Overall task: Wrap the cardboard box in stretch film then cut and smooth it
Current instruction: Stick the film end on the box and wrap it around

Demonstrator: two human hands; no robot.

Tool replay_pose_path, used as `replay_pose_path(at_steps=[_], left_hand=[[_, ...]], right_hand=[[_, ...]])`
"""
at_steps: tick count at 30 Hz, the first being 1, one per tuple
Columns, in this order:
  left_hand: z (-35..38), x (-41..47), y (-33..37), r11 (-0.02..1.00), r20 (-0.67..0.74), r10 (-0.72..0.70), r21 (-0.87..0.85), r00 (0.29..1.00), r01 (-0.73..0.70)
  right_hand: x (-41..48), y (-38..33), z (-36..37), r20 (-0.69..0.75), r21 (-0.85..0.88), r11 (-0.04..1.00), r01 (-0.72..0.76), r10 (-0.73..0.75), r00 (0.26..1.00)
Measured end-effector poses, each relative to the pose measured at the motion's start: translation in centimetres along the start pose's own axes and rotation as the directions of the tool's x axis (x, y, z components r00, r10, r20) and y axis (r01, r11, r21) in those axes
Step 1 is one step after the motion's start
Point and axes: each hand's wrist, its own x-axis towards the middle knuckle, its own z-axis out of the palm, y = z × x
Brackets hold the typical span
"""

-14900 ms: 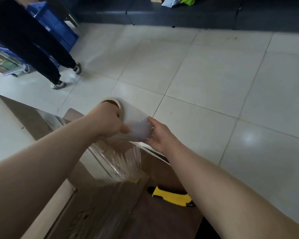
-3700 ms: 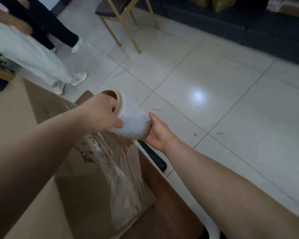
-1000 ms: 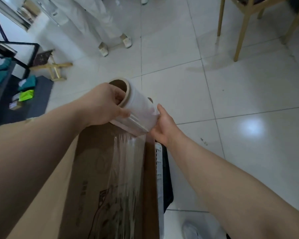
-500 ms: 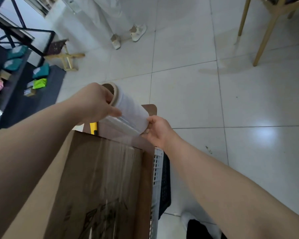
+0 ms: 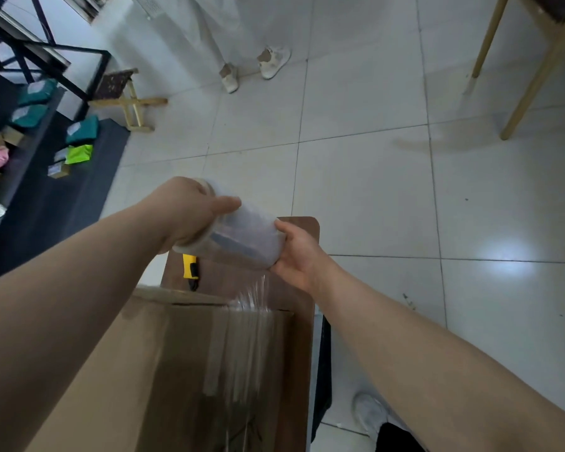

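Cardboard box (image 5: 183,370) sits below both hands; film roll (image 5: 242,239) held crosswise past its far edge, left hand (image 5: 190,213) and right hand (image 5: 299,252) gripping the ends.

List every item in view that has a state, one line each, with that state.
stretch film roll: held off the table at both ends, film paying out to the box
left hand: gripping the roll's far end
right hand: gripping the roll's near end
stretch film: uncut, stretched over the box top
cardboard box: closed, partly wrapped
yellow utility knife: lying untouched on the table, blade not visible
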Motion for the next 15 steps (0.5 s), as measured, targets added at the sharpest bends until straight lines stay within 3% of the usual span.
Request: replay_pose_path(at_steps=[7,15], left_hand=[[-1.7,1.8,-1.5,0.998,-0.007,0.043,0.051,0.999,-0.042],[-2.5,3.9,-1.8,0.988,-0.014,-0.13,-0.089,0.991,0.128]], right_hand=[[3.0,-1.1,2.1,0.034,-0.066,0.997,-0.029,0.031,0.999],[6.4,-1.1,3.6,0.051,0.007,0.981,-0.193,0.193,0.98]])
